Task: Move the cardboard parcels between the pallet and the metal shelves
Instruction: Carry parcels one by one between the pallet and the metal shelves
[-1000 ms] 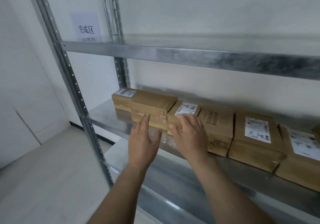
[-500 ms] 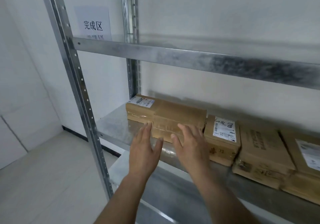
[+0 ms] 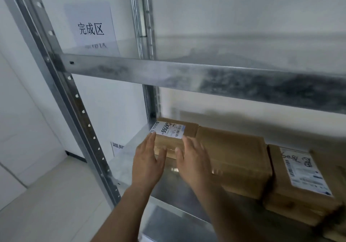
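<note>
My hands have slid leftward along the metal shelf [image 3: 174, 189] to the end parcel [image 3: 169, 144] by the rear post [image 3: 149, 103], left hand [image 3: 148, 163] and right hand [image 3: 194, 165] flat, grip wide, several parcels shelved, pallet unseen.

- The scene was lit softly and evenly, cool and a little dim, with no source in view.
- A broad soft shadow lay on the wall [image 3: 243, 114] behind the parcels [image 3: 234, 157].
- The upper shelf beam [image 3: 187, 74] carried dull mottled reflections; small bright glints showed on the lower shelf [image 3: 174, 191] near the hands.
- Motion blur smeared the right edge and the lower right corner.
- Wide-angle distortion leaned the upright post [image 3: 61, 84].
- The paper sign [image 3: 90, 29] read sharply.
</note>
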Motion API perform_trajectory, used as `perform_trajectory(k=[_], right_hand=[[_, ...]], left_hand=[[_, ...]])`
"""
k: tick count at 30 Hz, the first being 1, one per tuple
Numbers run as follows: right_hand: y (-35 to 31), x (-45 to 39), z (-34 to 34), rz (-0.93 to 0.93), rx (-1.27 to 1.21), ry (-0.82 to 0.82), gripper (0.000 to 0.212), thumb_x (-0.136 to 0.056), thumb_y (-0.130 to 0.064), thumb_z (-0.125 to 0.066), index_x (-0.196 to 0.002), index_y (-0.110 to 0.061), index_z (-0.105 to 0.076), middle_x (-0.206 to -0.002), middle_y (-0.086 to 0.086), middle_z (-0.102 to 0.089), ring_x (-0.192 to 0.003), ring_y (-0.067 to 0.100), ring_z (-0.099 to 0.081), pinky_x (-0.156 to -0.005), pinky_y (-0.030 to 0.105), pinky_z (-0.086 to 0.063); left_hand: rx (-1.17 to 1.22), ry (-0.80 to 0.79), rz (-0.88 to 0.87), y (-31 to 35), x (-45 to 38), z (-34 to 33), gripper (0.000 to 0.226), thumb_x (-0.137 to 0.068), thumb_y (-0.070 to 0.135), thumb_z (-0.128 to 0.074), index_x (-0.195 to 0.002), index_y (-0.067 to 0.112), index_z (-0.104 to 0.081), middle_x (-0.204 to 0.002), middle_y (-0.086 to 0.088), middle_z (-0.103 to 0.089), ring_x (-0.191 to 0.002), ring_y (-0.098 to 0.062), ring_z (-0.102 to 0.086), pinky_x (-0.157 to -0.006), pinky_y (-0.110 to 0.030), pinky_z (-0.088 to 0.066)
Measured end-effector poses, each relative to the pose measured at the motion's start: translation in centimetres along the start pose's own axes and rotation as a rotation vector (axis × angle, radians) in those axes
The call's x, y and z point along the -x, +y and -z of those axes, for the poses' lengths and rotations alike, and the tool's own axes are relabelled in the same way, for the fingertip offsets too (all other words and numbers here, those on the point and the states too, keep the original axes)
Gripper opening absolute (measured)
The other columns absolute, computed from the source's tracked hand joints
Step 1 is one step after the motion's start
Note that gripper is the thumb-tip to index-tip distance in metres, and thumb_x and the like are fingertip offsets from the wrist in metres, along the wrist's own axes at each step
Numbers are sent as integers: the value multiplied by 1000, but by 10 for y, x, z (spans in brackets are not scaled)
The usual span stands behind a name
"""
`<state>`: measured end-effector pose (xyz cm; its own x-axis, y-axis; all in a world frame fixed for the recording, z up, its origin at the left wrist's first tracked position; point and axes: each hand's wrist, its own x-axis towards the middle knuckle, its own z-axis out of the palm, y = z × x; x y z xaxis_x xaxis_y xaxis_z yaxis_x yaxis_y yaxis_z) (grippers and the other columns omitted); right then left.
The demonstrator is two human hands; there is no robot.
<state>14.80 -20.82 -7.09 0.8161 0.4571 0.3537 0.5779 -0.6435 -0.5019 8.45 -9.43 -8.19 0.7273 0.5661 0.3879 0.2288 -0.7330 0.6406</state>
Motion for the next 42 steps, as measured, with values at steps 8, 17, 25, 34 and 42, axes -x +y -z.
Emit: perform_trajectory(k=[8,17,25,34,42], right_hand=[[-23,-37,-60,-323,55,42,40,-94,-23,-42,-129,-4,-42,-131,13,-47,-113,23,-48,-94,34,-45],[-28,-60,-82,-603,137,101,40,-97,-27,-39,-131,-7,-37,-131,12,-42,-115,23,-44,-94,36,-45],[-31,-63,-79,-681,107,165,25,-93,-28,-46,-111,-11,-50,-108,5,-54,-102,22,-49,-83,33,-42],[-37,-38,-88,-747,-8,167,37,-90,-23,-53,-125,-18,-45,-115,1,-50,-109,20,-47,-94,39,-45],[-64,14,-82,-597,-336,206,47,-89,-12,-56,-128,-31,-36,-109,-14,-53,-100,6,-56,-77,14,-49]], left_hand=[[57,-225,-51,-64,-69,-6,51,-96,37,-42,-144,22,-34,-148,-1,-38,-134,-20,-34,-110,-39,-31],[270,-523,4,-102,-123,-27,17,-98,37,-38,-112,40,-48,-119,11,-59,-107,-13,-56,-84,-30,-47],[351,-455,74,-117,-128,-14,19,-97,30,-43,-111,26,-54,-112,1,-65,-87,-10,-60,-59,-12,-41],[530,-554,126,-133,-110,11,21,-95,15,-48,-115,19,-55,-110,-7,-64,-96,-23,-65,-78,-34,-57],[657,-576,97,-141,-74,46,57,-86,0,-58,-137,16,-38,-125,-11,-55,-111,-28,-57,-89,-51,-51]])
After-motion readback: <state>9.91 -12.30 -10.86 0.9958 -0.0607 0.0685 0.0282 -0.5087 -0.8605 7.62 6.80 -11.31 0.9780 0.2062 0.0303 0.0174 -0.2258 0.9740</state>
